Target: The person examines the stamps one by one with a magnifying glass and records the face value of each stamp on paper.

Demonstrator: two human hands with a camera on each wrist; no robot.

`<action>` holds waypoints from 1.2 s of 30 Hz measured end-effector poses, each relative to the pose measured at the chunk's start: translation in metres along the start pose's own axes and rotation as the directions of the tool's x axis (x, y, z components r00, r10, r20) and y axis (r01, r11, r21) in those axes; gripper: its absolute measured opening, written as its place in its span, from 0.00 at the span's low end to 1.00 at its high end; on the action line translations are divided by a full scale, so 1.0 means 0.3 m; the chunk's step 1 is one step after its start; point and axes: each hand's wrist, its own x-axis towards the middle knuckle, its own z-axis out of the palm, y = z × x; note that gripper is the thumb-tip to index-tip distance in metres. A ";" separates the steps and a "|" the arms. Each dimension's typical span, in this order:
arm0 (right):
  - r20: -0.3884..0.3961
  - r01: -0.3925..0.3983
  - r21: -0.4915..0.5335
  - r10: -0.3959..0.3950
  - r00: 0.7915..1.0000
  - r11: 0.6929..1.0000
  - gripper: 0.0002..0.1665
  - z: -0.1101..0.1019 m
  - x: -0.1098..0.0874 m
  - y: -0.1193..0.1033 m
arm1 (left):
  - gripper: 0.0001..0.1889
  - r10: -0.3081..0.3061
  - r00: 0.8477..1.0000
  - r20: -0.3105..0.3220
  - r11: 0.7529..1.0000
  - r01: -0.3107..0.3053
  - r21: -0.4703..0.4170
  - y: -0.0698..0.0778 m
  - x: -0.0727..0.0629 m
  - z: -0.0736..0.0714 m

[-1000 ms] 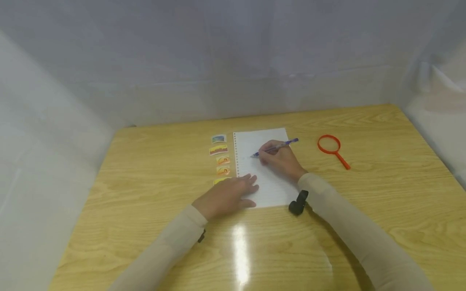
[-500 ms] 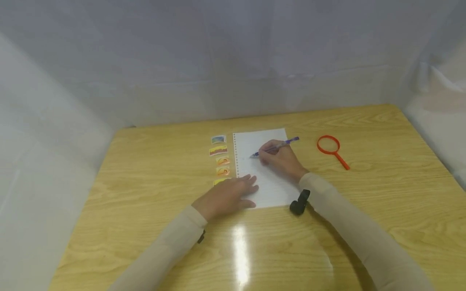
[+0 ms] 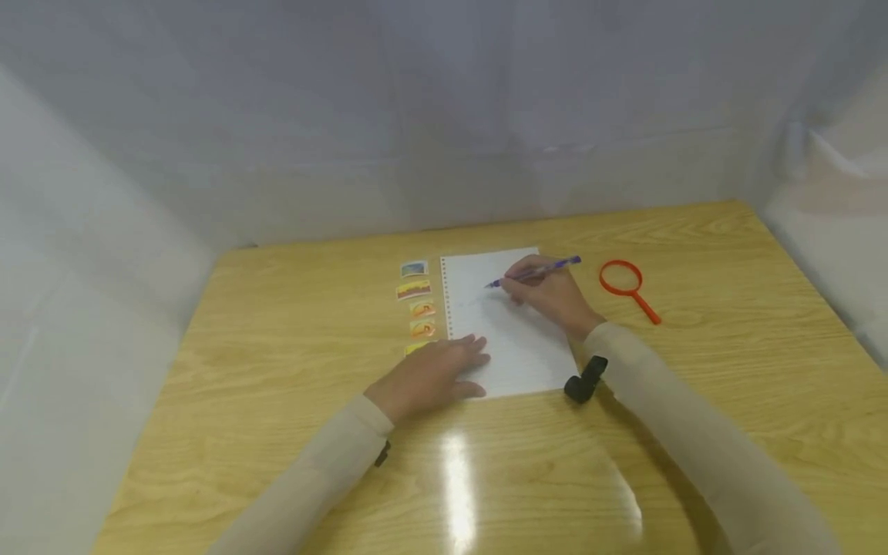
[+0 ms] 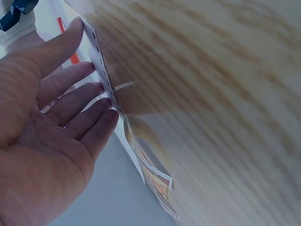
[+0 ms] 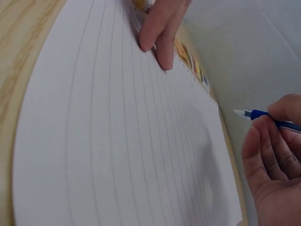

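A lined sheet of paper (image 3: 513, 362) with punched holes down its left edge lies on the wooden table. My right hand (image 3: 551, 293) pinches a blue pen (image 3: 548, 267) above the sheet's upper part; the right wrist view shows the pen tip (image 5: 242, 113) lifted off the paper. Faint marks are on the sheet, too small to read. With fingers spread straight, my left hand (image 3: 433, 374) rests on the sheet's lower left edge. Left of the paper runs a column of several small printed stamps, among them a blue one (image 3: 414, 268) and a yellow-red one (image 3: 414, 289). My left hand partly hides the lowest yellow one.
To the right of the paper lies a red magnifying glass (image 3: 627, 284), its handle pointing toward the near right. A pale cloth (image 3: 347, 116) hangs behind the table (image 3: 277, 324) and along both sides. Dark wrist mounts, one (image 3: 586, 379) on the right sleeve, sit at the wrists.
My right hand has lifted the pen from the paper and moved a little up and to the right. The left hand has stayed in place.
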 end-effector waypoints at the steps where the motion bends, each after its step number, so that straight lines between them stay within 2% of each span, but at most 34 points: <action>1: -0.005 -0.002 -0.004 0.002 1.000 1.000 0.12 -0.003 -0.005 -0.004 | 0.27 -0.001 1.000 -0.004 1.000 0.001 -0.003 0.000 -0.001 0.001; 9: 0.012 0.006 0.032 -0.006 1.000 0.999 0.16 -0.041 -0.038 -0.023 | 0.27 -0.001 1.000 -0.020 1.000 0.001 -0.006 0.001 -0.004 0.005; 15: 0.030 -0.026 0.049 0.025 0.999 0.998 0.19 -0.098 -0.055 -0.036 | 0.27 0.013 0.999 -0.053 1.000 -0.012 0.009 0.003 -0.005 -0.004; 21: -0.028 -0.039 0.063 0.041 0.999 0.997 0.15 -0.141 -0.054 -0.051 | 0.24 0.040 0.990 -0.139 0.999 -0.036 0.027 -0.012 -0.008 -0.023; 24: -0.064 -0.040 0.032 0.042 0.997 0.999 0.14 -0.159 -0.056 -0.053 | 0.23 0.043 0.983 -0.180 0.999 -0.040 0.019 -0.020 -0.007 -0.032; 31: -0.112 0.001 -0.007 -0.002 0.994 1.000 0.15 -0.201 -0.073 -0.058 | 0.19 0.012 0.971 -0.240 0.999 -0.020 -0.030 -0.046 0.006 -0.054; 36: -0.124 -0.020 -0.068 0.011 0.992 0.997 0.17 -0.227 -0.085 -0.063 | 0.17 -0.029 0.965 -0.261 0.998 0.011 -0.068 -0.069 0.010 -0.079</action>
